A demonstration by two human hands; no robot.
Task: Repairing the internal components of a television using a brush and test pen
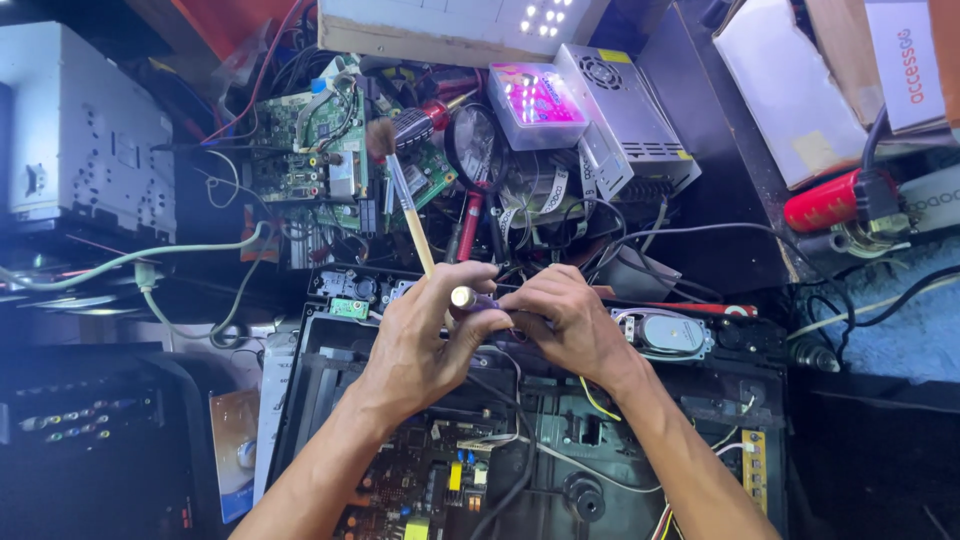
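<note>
Both my hands meet over the top edge of an opened black device chassis (320,350). My left hand (425,340) is curled around a small purple-handled tool (488,301) with a shiny round cap facing me. My right hand (570,320) closes its fingers on the other end of the same tool, hiding its tip. A wooden-handled brush (410,215) slants up from behind my left fingers; whether they touch it is unclear. Between my forearms lies the device's circuit board (420,480) with wires.
A speaker (665,335) sits right of my right hand. Behind the hands lie a green circuit board (310,140), a red-handled magnifying glass (478,150), a lit plastic box (538,100), a metal power supply (625,110) and tangled cables. A grey metal unit (80,130) stands far left.
</note>
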